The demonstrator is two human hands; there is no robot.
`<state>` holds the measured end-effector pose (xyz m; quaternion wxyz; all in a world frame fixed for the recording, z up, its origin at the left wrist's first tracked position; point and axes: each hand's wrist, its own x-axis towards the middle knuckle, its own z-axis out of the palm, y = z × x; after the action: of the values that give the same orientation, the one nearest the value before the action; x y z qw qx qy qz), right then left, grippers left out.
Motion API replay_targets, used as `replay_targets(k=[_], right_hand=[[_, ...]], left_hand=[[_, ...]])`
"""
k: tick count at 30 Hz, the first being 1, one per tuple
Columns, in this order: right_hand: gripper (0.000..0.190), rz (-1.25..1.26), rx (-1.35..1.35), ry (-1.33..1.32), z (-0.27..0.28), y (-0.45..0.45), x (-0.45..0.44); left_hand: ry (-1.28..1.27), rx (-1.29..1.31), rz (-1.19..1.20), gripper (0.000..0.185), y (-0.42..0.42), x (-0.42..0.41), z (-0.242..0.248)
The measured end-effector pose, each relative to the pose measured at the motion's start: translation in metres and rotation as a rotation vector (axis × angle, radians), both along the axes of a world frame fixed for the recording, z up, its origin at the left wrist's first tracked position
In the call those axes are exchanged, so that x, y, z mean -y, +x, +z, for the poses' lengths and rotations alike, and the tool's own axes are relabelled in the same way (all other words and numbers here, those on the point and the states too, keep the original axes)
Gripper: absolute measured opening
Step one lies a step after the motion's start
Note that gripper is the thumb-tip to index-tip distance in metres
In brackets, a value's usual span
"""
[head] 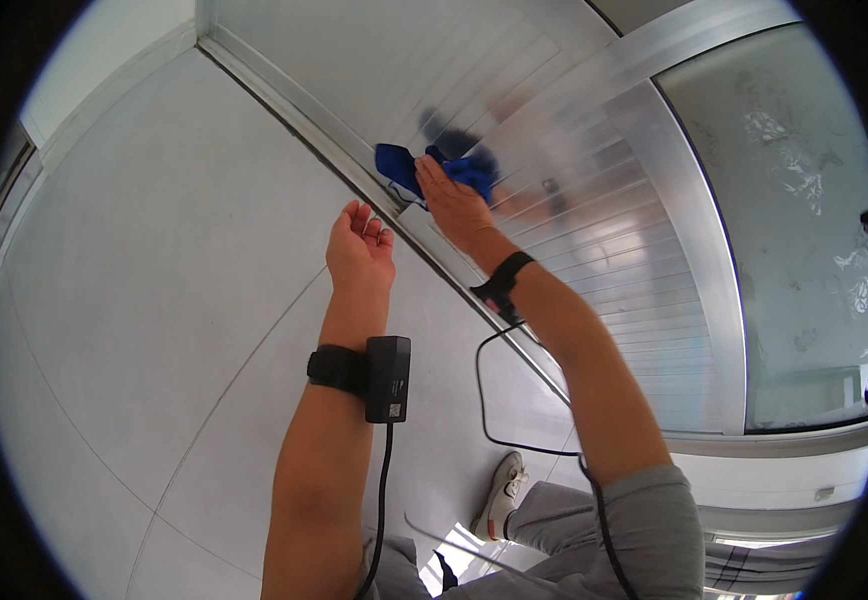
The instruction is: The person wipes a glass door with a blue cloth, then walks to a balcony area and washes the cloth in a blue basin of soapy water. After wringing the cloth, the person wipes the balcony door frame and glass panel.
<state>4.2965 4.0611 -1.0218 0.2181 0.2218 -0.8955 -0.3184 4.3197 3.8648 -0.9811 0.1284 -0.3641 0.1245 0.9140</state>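
My right hand (452, 202) presses a folded blue cloth (473, 177) against the lower part of a ribbed, silvery door panel (584, 187), just above its bottom rail. The fingers lie flat over the cloth, and part of it sticks out to their left. The panel shows a blurred reflection of hand and cloth. My left hand (362, 244) hangs over the pale floor beside the dark floor track (314, 150), palm up with the fingers loosely curled and nothing in it. A black strap is on each wrist or forearm; the left one carries a black box (388, 379).
A frosted glass pane (801, 225) with a leafy pattern stands at the right in a metal frame. Black cables (483, 397) run from both arms towards my body. My shoe (505, 495) is on the tiled floor. A white wall (118, 67) rises at upper left.
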Motion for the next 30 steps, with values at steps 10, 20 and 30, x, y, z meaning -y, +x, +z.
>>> replay_targets(k=[10,20,30], right_hand=[[0.047,-0.114,0.078,0.021,0.06,-0.011,-0.01],[0.058,-0.227,-0.109,0.096,0.104,0.006,-0.005],[0.051,-0.082,0.069,0.03,0.053,0.013,-0.025]], left_hand=[[-0.067,-0.108,0.002,0.017,-0.003,0.008,0.023],[-0.017,-0.112,0.044,0.017,-0.007,0.01,0.031],[-0.158,-0.119,0.075,0.019,-0.005,0.014,0.015]])
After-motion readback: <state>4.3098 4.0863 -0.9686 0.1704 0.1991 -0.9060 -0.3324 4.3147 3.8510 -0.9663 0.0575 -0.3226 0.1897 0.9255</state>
